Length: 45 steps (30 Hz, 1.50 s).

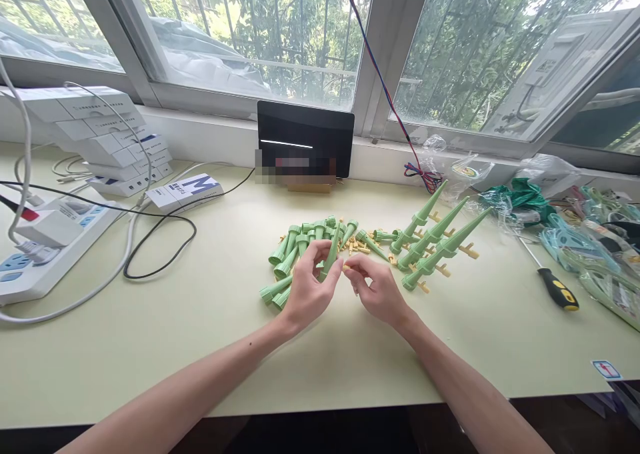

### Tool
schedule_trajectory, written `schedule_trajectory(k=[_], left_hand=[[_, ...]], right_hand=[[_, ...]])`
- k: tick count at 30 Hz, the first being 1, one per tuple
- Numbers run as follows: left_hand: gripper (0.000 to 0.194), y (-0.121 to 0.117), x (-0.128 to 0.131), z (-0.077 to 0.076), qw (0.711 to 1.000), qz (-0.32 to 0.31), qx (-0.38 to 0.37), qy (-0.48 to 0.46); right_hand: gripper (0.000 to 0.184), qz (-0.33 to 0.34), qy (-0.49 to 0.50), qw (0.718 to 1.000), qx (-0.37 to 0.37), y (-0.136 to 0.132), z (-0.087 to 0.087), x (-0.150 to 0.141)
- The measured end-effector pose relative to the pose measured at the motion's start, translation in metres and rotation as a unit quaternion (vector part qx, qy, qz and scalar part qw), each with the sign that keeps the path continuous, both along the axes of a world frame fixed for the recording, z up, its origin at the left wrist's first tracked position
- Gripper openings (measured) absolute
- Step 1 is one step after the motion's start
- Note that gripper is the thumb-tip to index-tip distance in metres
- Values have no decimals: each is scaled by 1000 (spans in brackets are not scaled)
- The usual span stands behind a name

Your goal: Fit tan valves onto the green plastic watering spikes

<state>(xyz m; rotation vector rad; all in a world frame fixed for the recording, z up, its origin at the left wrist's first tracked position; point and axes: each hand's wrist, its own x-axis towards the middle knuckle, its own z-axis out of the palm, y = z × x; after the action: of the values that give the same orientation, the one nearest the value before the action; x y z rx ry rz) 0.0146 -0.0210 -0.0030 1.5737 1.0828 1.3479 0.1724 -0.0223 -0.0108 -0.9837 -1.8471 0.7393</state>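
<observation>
My left hand [313,284] is closed around a green plastic watering spike [332,257], its tip pointing up. Close beside it, my right hand [374,287] pinches a small yellow valve piece [347,267] against the spike's side; most of that piece is hidden by the fingertips. Loose green spikes [287,264] lie in a pile behind and left of my left hand. Small yellow valves [359,246] are heaped just beyond both hands. To the right, several spikes with yellow valves fitted [440,247] lie side by side in a row.
A black-and-yellow screwdriver [557,291] and plastic-wrapped items [575,241] lie at the right. A dark tablet [306,137] leans by the window. At left are stacked white boxes [115,134], a power strip [55,247] and loose cables [193,231].
</observation>
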Motion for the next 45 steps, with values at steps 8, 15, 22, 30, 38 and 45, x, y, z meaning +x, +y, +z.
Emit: schedule_trajectory(k=[8, 15, 22, 30, 38, 45], left_hand=[[21, -1, 0, 1, 1000, -6, 5, -3], [19, -2, 0, 1, 999, -9, 32, 1], [19, -2, 0, 0, 998, -12, 58, 5], [21, -1, -1, -2, 997, -11, 78, 26], [21, -2, -1, -4, 994, -11, 105, 40], [19, -2, -1, -4, 996, -15, 81, 21]], right_hand=[[17, 3, 7, 1000, -21, -1, 3, -1], [18, 13, 22, 998, -50, -2, 4, -1], [21, 24, 37, 997, -55, -2, 5, -1], [25, 38, 80, 992, -94, -2, 4, -2], [31, 71, 136, 976, -152, -1, 6, -2], [32, 59, 141, 973, -171, -1, 11, -2]])
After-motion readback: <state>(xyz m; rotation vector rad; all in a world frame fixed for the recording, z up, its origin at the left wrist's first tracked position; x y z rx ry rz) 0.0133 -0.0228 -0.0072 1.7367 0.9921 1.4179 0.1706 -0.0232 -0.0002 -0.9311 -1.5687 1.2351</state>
